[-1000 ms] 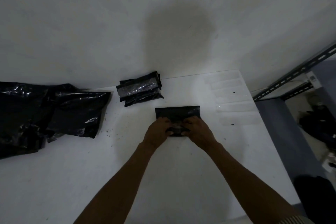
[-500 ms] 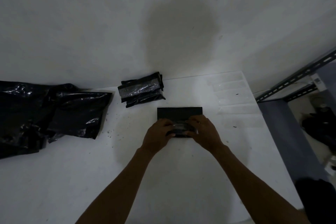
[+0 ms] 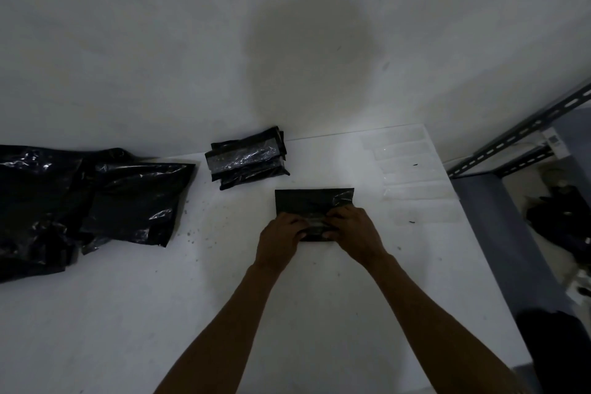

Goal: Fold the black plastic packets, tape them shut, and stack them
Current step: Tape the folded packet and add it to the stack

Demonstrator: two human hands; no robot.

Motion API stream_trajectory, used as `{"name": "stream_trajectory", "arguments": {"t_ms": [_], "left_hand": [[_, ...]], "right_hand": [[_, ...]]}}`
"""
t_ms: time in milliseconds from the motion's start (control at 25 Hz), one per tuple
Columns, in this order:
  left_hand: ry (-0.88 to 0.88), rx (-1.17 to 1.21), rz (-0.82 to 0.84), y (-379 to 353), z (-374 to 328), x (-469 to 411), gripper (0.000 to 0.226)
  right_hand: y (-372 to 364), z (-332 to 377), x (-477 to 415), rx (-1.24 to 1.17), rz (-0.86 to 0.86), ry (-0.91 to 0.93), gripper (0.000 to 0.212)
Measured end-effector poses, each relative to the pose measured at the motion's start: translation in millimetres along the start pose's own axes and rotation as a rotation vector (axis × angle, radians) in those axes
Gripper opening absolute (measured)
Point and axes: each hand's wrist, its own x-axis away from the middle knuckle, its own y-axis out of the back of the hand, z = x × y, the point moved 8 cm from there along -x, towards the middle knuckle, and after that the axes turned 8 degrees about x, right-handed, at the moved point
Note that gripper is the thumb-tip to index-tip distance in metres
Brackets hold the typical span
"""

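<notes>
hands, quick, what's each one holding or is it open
Left hand: grips the folded packet at its near edge.
Right hand: grips the same packet.

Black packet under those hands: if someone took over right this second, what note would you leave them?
Left hand and right hand: both pinch the near edge of the folded packet, pressing a tape strip onto it.
Done: a stack of taped packets lies by the wall.
Left: finish this taping, add it to the stack, then work through the loose black plastic on the left.
Along the right edge of the table lie spare tape strips.
</notes>
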Motion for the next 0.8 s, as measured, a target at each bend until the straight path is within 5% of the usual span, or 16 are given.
{"name": "stream_trajectory", "arguments": {"t_ms": [360,800], "left_hand": [[0.050,0.004,0.092,-0.4,0.4,-11.9,0.026],[0.117,0.058,0.118,19.4,17.4,-12.7,0.027]], "right_hand": [[-0.5,0.2,-4.7,-0.006,0.003,-0.031,0.039],[12.8,-13.4,-2.0,-0.002,0.029,-0.028,0.024]]}}
